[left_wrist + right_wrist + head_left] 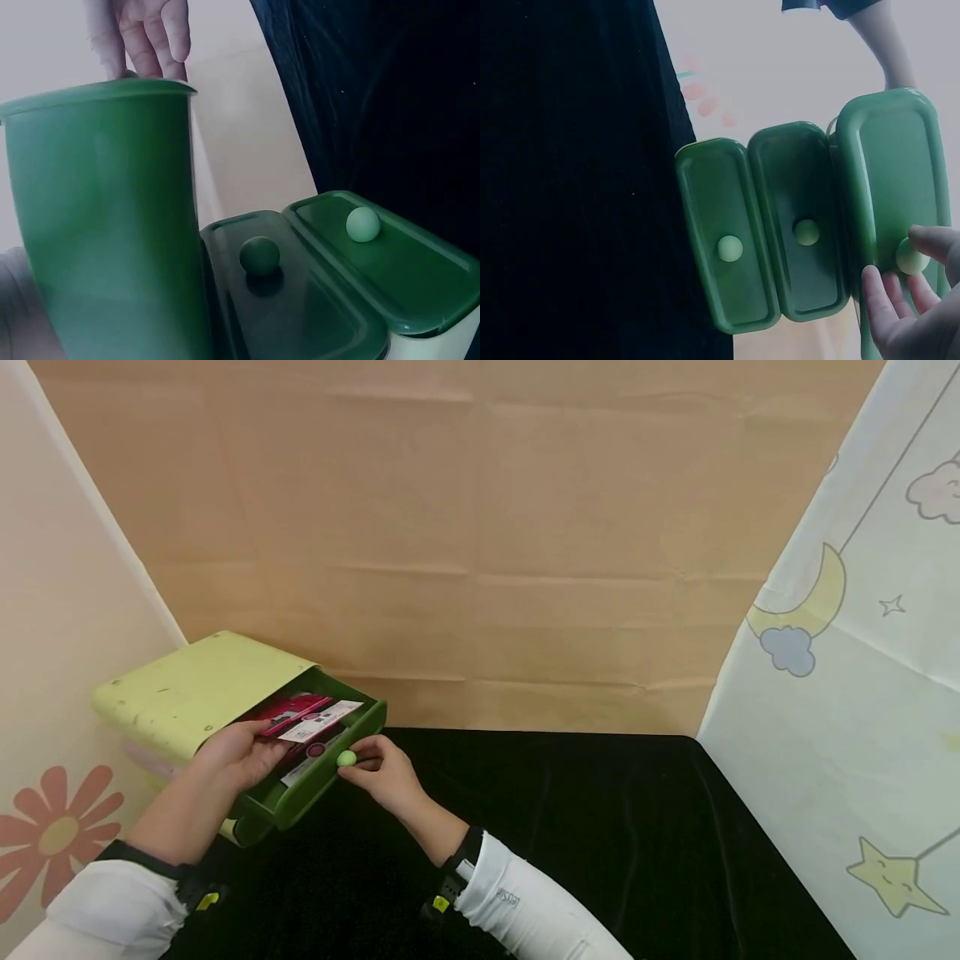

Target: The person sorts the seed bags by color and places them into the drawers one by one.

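A yellow-green cabinet [217, 685] stands at the left with its green top drawer [330, 781] pulled out. My left hand [240, 756] reaches over the drawer's near side and grips a dark red packet [296, 710] with a white label, thumb on top and fingers beneath. Under it in the drawer lies another dark packet [315, 750] with a pale strip. My right hand [386, 772] pinches the round light-green knob [347, 758] on the drawer front. In the right wrist view, the right fingers [881, 300] surround that knob. The left fingers are hidden in the left wrist view.
Two lower green drawers, the middle one [802, 277] and the bottom one [727, 292], sit pushed in, each with a round knob. Black cloth [570, 827] covers the table. A brown paper wall [480, 527] rises behind, with patterned panels [840, 718] at the sides.
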### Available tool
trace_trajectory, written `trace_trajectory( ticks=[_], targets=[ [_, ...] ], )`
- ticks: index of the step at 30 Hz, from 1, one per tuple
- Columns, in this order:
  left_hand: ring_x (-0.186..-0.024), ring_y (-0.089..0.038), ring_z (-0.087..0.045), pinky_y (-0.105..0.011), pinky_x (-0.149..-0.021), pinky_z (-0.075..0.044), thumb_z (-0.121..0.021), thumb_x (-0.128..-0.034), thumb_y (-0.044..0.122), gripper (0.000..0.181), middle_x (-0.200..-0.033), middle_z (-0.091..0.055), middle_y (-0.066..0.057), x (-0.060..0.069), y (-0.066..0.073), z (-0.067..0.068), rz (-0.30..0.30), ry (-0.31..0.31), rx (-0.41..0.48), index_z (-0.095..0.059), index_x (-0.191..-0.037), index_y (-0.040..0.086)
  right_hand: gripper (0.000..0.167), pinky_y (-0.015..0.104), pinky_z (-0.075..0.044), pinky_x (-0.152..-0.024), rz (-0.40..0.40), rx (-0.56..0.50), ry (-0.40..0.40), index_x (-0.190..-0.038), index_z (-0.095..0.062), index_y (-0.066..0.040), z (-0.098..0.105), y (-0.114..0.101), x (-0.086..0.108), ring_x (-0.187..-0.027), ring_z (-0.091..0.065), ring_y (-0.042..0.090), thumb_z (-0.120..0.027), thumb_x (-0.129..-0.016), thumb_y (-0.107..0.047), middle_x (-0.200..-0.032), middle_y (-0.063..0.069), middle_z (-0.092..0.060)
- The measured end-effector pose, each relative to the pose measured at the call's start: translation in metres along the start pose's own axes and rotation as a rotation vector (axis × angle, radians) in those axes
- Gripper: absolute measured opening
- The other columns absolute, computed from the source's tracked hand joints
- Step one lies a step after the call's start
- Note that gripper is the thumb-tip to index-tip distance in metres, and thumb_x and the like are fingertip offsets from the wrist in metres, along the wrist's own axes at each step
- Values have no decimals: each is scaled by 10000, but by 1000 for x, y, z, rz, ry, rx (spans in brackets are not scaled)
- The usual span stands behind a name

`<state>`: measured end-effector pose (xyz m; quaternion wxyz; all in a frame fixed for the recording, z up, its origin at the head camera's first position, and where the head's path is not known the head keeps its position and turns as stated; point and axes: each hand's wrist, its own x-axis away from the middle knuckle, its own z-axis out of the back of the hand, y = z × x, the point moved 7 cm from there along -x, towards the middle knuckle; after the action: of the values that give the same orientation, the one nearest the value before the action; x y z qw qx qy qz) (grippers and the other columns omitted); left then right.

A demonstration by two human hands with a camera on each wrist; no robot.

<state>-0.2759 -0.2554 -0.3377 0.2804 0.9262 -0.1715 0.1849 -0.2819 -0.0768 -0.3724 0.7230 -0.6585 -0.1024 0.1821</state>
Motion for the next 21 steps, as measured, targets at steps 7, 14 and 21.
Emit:
trace_trajectory(
  ticks=[7,14,21],
  targets=[
    [-1453,6,22,-208,-1199,-63,-266,-1055,234,692,-1587,56,162,5,-2,-10,-36,37,-125,272,-1471,363,291,244,-538,-748,-17,27,31,-1123,-596,-99,1,3,-2,-901,-619,75,-729,-873,-166,-1046,10,-629],
    [-1383,32,267,-182,-1163,91,-314,-1044,240,844,-1447,426,238,35,-5,-20,-171,149,-163,480,-1279,402,287,240,-533,-747,-19,31,31,-1122,-599,-106,0,5,-3,-904,-614,71,-726,-877,-184,-1051,4,-630],
    [-1392,58,260,-181,-1171,96,-299,-1056,239,756,-1472,332,311,59,-17,-20,-278,148,-230,356,-1380,435,281,244,-531,-754,-24,30,17,-1122,-601,-111,-4,5,-1,-917,-612,76,-721,-882,-194,-1050,2,-629]
  ],
)
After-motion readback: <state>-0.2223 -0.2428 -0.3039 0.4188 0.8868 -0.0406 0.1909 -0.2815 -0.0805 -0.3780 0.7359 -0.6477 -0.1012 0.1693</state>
